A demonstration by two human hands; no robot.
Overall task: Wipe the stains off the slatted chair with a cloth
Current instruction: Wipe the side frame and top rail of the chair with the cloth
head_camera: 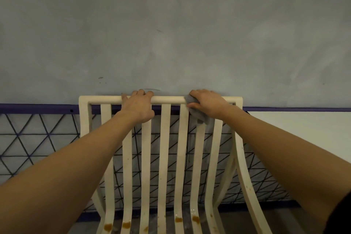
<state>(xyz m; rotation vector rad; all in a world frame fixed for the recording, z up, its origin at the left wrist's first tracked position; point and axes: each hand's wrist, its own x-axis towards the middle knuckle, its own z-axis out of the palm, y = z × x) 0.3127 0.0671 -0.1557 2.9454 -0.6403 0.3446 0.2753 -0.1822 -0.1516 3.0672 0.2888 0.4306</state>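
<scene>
From the head view, a cream slatted chair (164, 148) stands against a grey, mottled wall (171, 34) that fills the upper half of the picture. A dark purple strip (38, 108) runs across the wall just behind the chair's top rail (167, 99). Below the strip, a black wire grid (28, 138) of triangles covers the lower wall and shows through the gaps between the slats. To the right of the chair the lower wall is a plain white panel (303, 129). A patch of dull grey floor (296, 218) shows at the bottom right.

The left hand (137, 105) grips the top rail left of its middle, with its fingers (140, 92) curled over the far side of the bar. The right hand (209, 102) holds a grey cloth (198, 113) against the right part of the rail. Its fingers (195, 93) are bent over the cloth, which hangs down a little over the tops of two slats.

Brown stains (178, 219) sit low on several slats near the bottom edge, where the back curves into the seat, well apart from the cloth. Small dark specks dot the right side rail.
</scene>
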